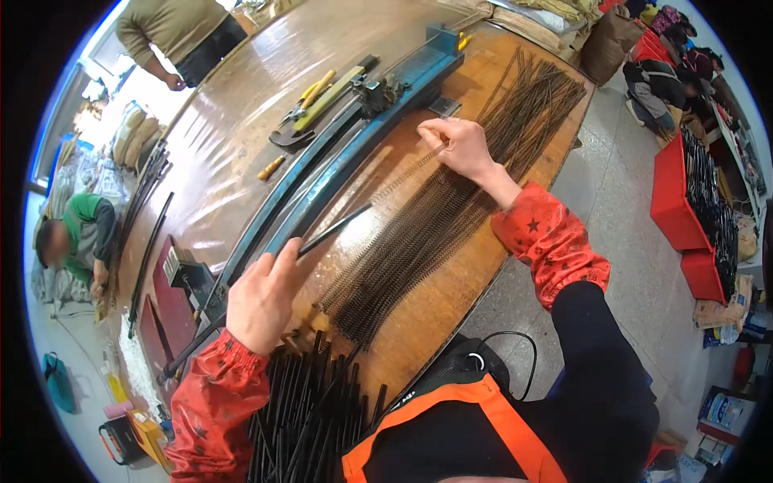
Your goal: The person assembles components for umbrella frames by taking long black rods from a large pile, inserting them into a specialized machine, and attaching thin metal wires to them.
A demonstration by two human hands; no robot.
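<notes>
My left hand [259, 304] is closed round a slim black tube [336, 229], which points up and right over the table. With its fingers pinched together, my right hand [465, 150] grips one end of a long thin coil spring [403, 179]. That spring slants down toward the tube's far end; whether it enters the tube I cannot tell. Under my right wrist lies a thick bundle of similar long springs [427, 229], spread along the wooden table [451, 310]. Several black tubes [302, 402] are bunched below my left hand.
A long blue metal rail [322, 181] with a clamp-like fitting [378, 97] runs across the table. Beyond it lie pliers [291, 137] and a yellow-handled tool [271, 168]. Two people [80, 233] [185, 36] are across the table. Red bins [672, 181] stand on the floor at right.
</notes>
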